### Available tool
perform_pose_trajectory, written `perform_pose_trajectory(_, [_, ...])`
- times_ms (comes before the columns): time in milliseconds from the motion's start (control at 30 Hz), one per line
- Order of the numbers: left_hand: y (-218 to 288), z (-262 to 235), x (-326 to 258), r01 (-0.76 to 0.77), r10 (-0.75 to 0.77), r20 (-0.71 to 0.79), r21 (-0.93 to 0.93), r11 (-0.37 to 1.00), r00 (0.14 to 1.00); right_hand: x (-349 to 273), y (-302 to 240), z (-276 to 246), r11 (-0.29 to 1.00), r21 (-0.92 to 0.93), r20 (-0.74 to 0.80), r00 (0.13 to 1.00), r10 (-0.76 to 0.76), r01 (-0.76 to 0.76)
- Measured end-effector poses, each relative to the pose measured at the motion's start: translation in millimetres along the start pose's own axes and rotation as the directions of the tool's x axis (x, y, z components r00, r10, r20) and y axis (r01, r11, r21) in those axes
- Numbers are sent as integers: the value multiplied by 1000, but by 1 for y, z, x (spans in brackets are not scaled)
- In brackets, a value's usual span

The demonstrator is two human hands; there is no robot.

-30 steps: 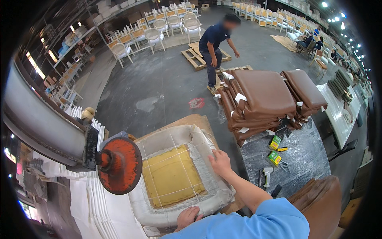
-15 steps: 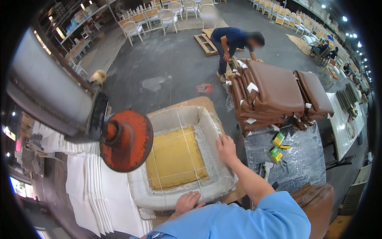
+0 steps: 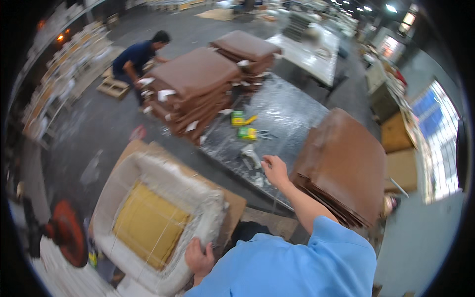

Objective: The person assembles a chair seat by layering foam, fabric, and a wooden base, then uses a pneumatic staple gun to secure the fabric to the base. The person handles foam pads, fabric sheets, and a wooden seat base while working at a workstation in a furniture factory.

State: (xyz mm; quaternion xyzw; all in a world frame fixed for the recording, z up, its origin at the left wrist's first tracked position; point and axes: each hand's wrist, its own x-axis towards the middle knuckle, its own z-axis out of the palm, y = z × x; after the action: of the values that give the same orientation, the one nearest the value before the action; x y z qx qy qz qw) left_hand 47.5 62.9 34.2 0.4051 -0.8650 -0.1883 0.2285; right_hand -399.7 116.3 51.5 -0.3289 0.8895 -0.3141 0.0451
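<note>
My left hand [image 3: 199, 257] lies on the near rim of a white cloth-wrapped padded frame [image 3: 210, 200], thumb apart from the fingers. A yellow panel [image 3: 151, 222] sits sunk in the frame's middle, with thin strings crossing over it. To the right, my right hand [image 3: 275, 171] hovers at the dark table's edge, fingers loosely bent and nothing seen in them. Just beyond its fingertips lies a grey, silver handheld tool [image 3: 251, 156], perhaps a staple gun, blurred. Two small green and yellow boxes [image 3: 247, 133] are farther back on the table.
The frame rests on a brown board [image 3: 232, 205]. Brown upholstery covers are stacked at the right [image 3: 346, 158] and at the table's far left [image 3: 198, 74]. An orange-red disc on a machine [image 3: 69, 232] stands at the left. A person [image 3: 131, 62] bends beyond the stacks.
The view has swung right. My right hand has left the frame's right rim and moved over to the table near the handheld tool. My left hand stays on the near rim.
</note>
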Motion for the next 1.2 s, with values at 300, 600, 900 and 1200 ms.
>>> perform_pose_trajectory(300, [11,-3,3,-60,60,74,-3,998,995,26,190,-214,791,-124,-571,695,438,-600])
perform_pose_trajectory(600, [2,-3,0,-84,72,92,138,987,993,129,230,-236,592,-285,-527,639,560,-754])
perform_pose_trajectory(900, [27,-19,24,19,-32,110,115,993,993,150,223,-244,405,-398,-519,566,640,-823])
perform_pose_trajectory(1200, [34,-24,23,65,-93,147,183,981,985,161,220,-261,408,-268,-407,486,773,-873])
